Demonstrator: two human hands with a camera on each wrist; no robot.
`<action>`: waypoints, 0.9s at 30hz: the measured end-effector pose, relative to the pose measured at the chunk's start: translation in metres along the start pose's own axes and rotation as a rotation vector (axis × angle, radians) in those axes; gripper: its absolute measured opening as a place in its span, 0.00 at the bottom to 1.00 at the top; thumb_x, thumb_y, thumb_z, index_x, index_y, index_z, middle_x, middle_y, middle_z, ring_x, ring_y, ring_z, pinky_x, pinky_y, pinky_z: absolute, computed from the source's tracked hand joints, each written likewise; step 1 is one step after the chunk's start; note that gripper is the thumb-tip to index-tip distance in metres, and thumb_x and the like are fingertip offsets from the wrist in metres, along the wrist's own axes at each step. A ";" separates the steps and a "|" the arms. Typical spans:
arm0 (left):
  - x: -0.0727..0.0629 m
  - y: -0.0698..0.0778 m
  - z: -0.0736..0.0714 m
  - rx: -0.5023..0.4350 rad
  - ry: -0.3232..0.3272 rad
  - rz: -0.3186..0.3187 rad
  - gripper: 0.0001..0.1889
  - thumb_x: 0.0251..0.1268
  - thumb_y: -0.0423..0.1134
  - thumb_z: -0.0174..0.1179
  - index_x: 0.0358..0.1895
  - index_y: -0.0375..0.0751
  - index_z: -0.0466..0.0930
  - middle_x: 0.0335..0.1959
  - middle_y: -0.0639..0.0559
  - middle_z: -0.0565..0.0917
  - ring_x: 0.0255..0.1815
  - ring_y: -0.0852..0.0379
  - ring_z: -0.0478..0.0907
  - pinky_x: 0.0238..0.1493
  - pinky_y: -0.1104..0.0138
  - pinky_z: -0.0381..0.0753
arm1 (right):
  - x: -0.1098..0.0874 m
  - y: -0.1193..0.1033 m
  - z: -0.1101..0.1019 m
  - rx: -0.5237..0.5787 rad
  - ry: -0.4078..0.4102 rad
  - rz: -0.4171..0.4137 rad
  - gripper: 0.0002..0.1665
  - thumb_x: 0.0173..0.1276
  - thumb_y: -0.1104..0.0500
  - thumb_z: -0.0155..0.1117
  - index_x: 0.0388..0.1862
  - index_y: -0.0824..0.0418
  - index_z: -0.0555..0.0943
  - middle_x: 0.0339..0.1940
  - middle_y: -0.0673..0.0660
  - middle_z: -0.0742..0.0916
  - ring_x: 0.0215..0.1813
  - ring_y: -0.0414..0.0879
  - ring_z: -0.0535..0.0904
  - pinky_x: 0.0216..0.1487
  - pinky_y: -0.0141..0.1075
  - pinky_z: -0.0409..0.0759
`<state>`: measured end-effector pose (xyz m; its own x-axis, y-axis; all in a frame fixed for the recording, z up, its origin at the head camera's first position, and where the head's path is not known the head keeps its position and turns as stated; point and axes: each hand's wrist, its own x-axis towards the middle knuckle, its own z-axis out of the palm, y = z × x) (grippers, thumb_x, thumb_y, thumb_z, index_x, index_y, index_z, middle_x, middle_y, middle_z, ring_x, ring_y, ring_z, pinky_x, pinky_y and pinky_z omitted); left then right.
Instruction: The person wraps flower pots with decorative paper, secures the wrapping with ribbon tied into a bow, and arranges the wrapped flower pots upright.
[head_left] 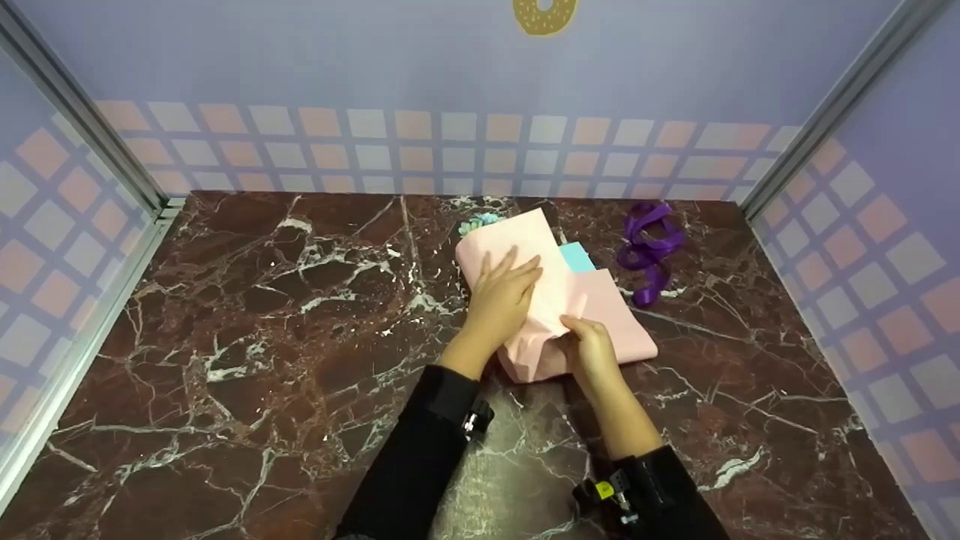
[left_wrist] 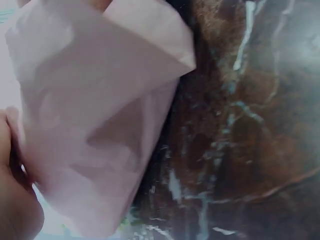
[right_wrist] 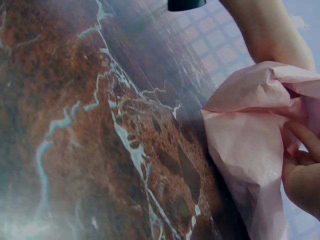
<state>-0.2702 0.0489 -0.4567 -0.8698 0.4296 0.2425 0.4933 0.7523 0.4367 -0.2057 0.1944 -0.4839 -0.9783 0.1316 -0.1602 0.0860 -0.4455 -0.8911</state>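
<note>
A sheet of pink wrapping paper (head_left: 536, 277) is folded over on the marble-patterned table. My left hand (head_left: 506, 292) lies on it with fingers spread, pressing the folded layer. At the paper's lower fold my right hand (head_left: 590, 349) pinches the crumpled edge between thumb and fingers; the right wrist view shows this hand (right_wrist: 305, 170) beside the creased paper (right_wrist: 245, 145). Pale blue and green flowers (head_left: 480, 223) peek out at the paper's upper left. From under the fold on the right sticks a light blue piece (head_left: 577, 257); what lies inside the paper is hidden.
A curled purple ribbon (head_left: 651, 244) lies to the right of the paper, near the back. Small white bits are scattered on the dark marble-patterned table (head_left: 262, 360) to the left. Lilac walls (head_left: 450, 67) with a checkered band enclose the table at the back and both sides.
</note>
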 end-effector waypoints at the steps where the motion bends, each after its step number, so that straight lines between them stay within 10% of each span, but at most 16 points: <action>1: 0.001 0.000 -0.001 -0.003 -0.010 0.022 0.18 0.78 0.41 0.44 0.64 0.48 0.76 0.69 0.60 0.68 0.76 0.53 0.53 0.76 0.52 0.35 | 0.000 0.000 0.000 0.004 -0.002 -0.003 0.19 0.70 0.72 0.45 0.25 0.66 0.82 0.28 0.54 0.84 0.35 0.42 0.81 0.42 0.32 0.79; 11: 0.006 0.005 0.001 -0.146 0.100 -0.005 0.13 0.71 0.46 0.57 0.51 0.50 0.86 0.55 0.61 0.82 0.68 0.55 0.67 0.76 0.54 0.44 | 0.001 0.001 -0.003 0.018 -0.017 -0.001 0.16 0.68 0.72 0.45 0.31 0.71 0.81 0.33 0.54 0.85 0.40 0.43 0.81 0.48 0.33 0.79; 27: 0.007 0.002 0.003 -0.042 0.015 -0.048 0.15 0.75 0.50 0.50 0.53 0.56 0.85 0.58 0.66 0.80 0.71 0.58 0.62 0.76 0.54 0.41 | 0.016 -0.016 -0.008 -0.102 0.129 0.008 0.11 0.69 0.71 0.54 0.28 0.73 0.81 0.29 0.57 0.86 0.34 0.43 0.84 0.46 0.36 0.83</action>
<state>-0.2750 0.0549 -0.4563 -0.8926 0.3860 0.2330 0.4507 0.7501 0.4839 -0.2211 0.2109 -0.4758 -0.9457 0.2441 -0.2146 0.1187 -0.3552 -0.9272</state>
